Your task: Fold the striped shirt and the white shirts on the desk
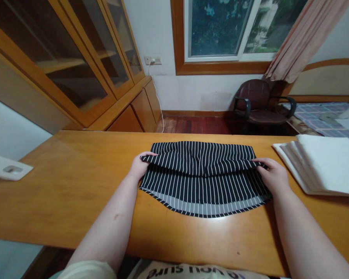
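A black cloth garment with white stripes [197, 190], which looks like a skirt, lies on the wooden table [75, 193] in front of me. Its near edge curves toward me and shows a paler grey inner side. My left hand [140, 166] pinches a raised fold of it at the left side. At the right side my right hand [273, 174] grips the other end of the same fold. Between both hands the fold sags slightly across the middle, lying over the rest of the cloth.
On the table's right stands a stack of folded white cloths [328, 162]. A white slotted plastic piece [11, 167] juts in at the left. Beyond are a glass-door cabinet [84, 58], an office chair [256, 100] and a bed [317, 116].
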{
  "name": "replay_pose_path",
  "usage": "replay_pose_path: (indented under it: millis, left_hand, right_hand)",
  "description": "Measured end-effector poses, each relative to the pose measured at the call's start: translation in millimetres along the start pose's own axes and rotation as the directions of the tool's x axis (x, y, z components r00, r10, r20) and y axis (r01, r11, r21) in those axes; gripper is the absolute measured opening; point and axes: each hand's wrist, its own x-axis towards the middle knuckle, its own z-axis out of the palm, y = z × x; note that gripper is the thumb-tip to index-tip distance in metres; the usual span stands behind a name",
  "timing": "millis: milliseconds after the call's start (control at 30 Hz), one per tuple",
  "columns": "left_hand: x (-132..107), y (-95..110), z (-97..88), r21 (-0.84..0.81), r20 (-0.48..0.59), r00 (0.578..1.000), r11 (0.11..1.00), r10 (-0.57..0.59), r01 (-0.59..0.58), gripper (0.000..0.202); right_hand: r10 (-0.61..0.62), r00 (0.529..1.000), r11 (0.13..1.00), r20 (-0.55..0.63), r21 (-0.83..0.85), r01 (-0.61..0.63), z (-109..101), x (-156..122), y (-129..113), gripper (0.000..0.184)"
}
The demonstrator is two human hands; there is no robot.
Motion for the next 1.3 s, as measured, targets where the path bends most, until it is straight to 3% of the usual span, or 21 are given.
replay_pose_path:
  millis: [100, 200, 267, 367, 467, 567, 667, 800, 933, 1033, 1200, 1300]
  left_hand:
    - [2.5, 12.2, -10.4, -0.067, -0.095, 0.994, 0.996, 0.047, -0.053, 0.023]
    - [-5.1, 29.8, -31.3, -0.047, -0.111, 0.977, 0.981, 0.184, -0.19, 0.015]
    - [-19.8, 36.7, -44.8, 0.029, -0.051, 0.973, 0.974, 0.226, -0.225, 0.012]
    - [-52.9, 31.3, -55.3, 0.197, 0.061, 0.982, 0.962, 0.178, -0.187, 0.011]
    - [-85.4, 12.9, -54.7, 0.341, 0.186, 0.98, 0.93, 0.078, -0.138, 0.01]
    - [-104.5, -1.0, -52.3, 0.367, 0.298, 0.954, 0.926, -0.028, -0.088, 0.018]
    - [-110.2, -1.9, -52.9, 0.331, 0.317, 0.944, 0.944, -0.089, -0.022, 0.029]
    - [-111.2, 5.6, -54.4, 0.229, 0.22, 0.971, 0.973, -0.09, 0.039, 0.032]
    - [-115.8, 6.7, -55.6, 0.086, 0.17, 0.983, 0.995, -0.068, 0.054, 0.018]
    - [-121.1, 4.8, -59.6, 0.08, 0.189, 0.979, 0.995, -0.077, 0.063, 0.018]
    - [-130.1, 9.6, -64.1, 0.074, 0.329, 0.935, 0.991, -0.13, 0.112, 0.03]
    - [-132.2, 13.3, -57.1, -0.082, 0.269, 0.944, 0.972, -0.191, 0.22, 0.042]
  right_hand:
    - [0.012, 0.984, 1.0, -0.176, 0.019, -0.009, -14.9, 1.3, -13.7, 0.023]
    - [-0.035, 0.968, 0.999, -0.248, -0.04, 0.026, -41.2, -4.1, -24.2, 0.02]
    - [-0.035, 0.976, 0.998, -0.215, -0.058, 0.023, -57.9, -14.5, -24.3, 0.018]
    - [0.023, 0.995, 1.0, -0.093, 0.004, -0.022, -70.2, -38.1, -11.8, 0.016]
    - [0.116, 0.99, 0.986, 0.085, 0.109, -0.125, -65.3, -63.8, 8.3, 0.015]
    - [0.231, 0.954, 0.952, 0.189, 0.157, -0.262, -54.5, -83.4, 23.3, 0.021]
    - [0.356, 0.901, 0.893, 0.249, 0.194, -0.406, -49.6, -93.2, 26.9, 0.036]
    - [0.477, 0.85, 0.819, 0.224, 0.236, -0.523, -57.1, -95.0, 17.0, 0.042]
    - [0.347, 0.932, 0.875, 0.109, 0.32, -0.363, -67.8, -97.6, 11.6, 0.029]
    - [0.217, 0.962, 0.899, 0.167, 0.349, -0.264, -69.5, -104.1, 19.2, 0.022]
    - [0.179, 0.885, 0.897, 0.429, 0.298, -0.326, -65.2, -109.7, 26.4, 0.029]
    - [0.178, 0.858, 0.881, 0.483, 0.31, -0.357, -60.5, -106.0, 18.1, 0.033]
